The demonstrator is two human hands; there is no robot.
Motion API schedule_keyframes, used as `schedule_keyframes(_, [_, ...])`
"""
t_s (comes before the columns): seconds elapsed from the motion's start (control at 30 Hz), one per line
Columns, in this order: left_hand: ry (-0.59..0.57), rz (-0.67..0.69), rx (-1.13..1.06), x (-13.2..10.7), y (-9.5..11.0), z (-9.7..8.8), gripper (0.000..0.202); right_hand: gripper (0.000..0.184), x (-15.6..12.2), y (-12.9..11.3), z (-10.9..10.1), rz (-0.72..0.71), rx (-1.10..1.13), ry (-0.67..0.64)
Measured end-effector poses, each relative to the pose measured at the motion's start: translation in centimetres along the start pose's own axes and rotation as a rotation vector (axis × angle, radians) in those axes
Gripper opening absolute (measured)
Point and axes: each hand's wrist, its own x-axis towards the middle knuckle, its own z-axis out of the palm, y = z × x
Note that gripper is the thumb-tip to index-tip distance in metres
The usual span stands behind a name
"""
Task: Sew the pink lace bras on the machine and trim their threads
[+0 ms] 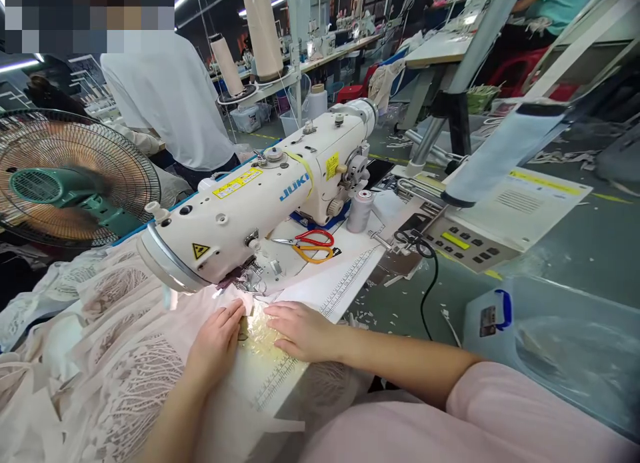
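Observation:
My left hand (217,336) lies on pale pink fabric (170,323) just in front of the sewing machine (270,190), its fingers stretched out side by side toward the needle area. To its right, my right hand (303,330) rests with fingers extended on a piece of lace (263,340), which looks yellowish under the machine's lamp. Both hands press down from above, apart from each other, with the lit lace between them. The needle and presser foot are mostly hidden beneath the machine head. Red-and-orange-handled scissors (313,243) lie on the machine bed behind my right hand.
A grey thread spool (360,211) stands beyond the scissors. Lace-patterned fabric (135,383) is heaped at the left, near a green fan (55,183). A control box (520,210) and a clear plastic bin (555,343) are at the right. Ahead stands a person in white (167,96).

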Motion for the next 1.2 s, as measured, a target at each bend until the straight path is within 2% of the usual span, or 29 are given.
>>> schedule_keyframes(0.23, [0.03,-0.006,0.035,-0.1,-1.4,0.3,0.035,0.037,0.0,0.1,0.1,-0.01,-0.023,0.006])
schedule_keyframes(0.53, [0.032,-0.002,0.075,-0.2,-1.5,0.1,0.033,0.035,-0.1,0.2,0.4,-0.019,-0.013,0.024])
schedule_keyframes(1.2, [-0.068,-0.055,0.104,-0.4,-1.9,-0.4,0.037,0.032,-0.3,0.0,0.7,-0.027,0.002,0.06])
